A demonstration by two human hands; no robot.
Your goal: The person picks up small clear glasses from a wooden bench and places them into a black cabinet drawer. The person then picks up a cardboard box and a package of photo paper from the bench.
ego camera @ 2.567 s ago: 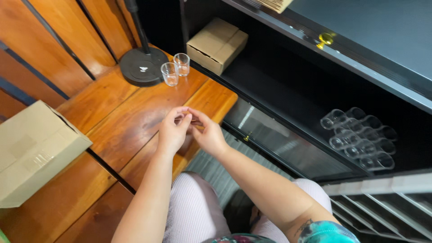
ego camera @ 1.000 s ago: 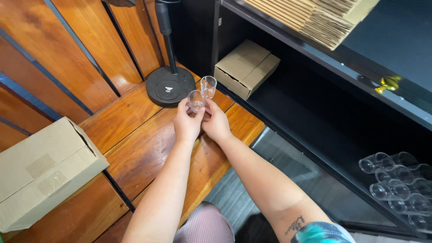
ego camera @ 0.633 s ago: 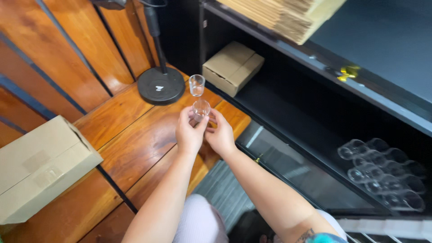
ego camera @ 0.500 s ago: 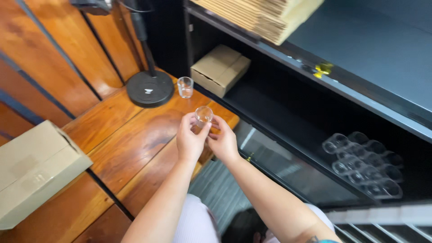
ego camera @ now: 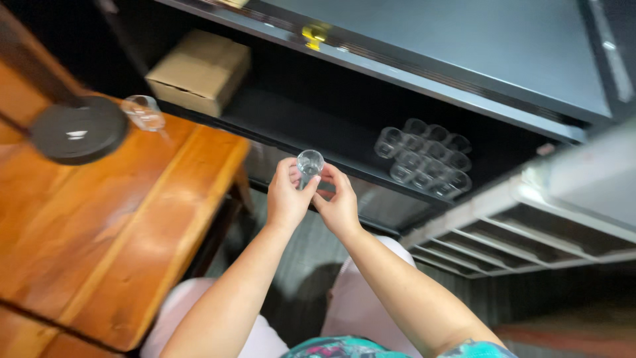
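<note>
While both hands, left hand (ego camera: 286,199) and right hand (ego camera: 339,207), pinch small glass (ego camera: 309,162) with their fingers, glass cluster (ego camera: 424,158) sits on shelf (ego camera: 291,129) ahead; second glass (ego camera: 143,111) near lamp base (ego camera: 78,129) on table (ego camera: 126,219).

**One brown carton and two small marks**

A plain brown cardboard box (ego camera: 199,71) is sitting far left on the dark lower shelf (ego camera: 291,126), just beyond the far edge of the wooden table (ego camera: 112,219). It is squat and rectangular, closed, and lying slightly askew to the shelf front, with its lighter top face catching the light.

A small yellow tag (ego camera: 314,33) is showing on the front rail of the shelf above, to the right of the box; it is too blurred to tell its shape.

A small white mark (ego camera: 77,134) is showing on the top of the round black stand base (ego camera: 78,129) at the far left of the table.
</note>
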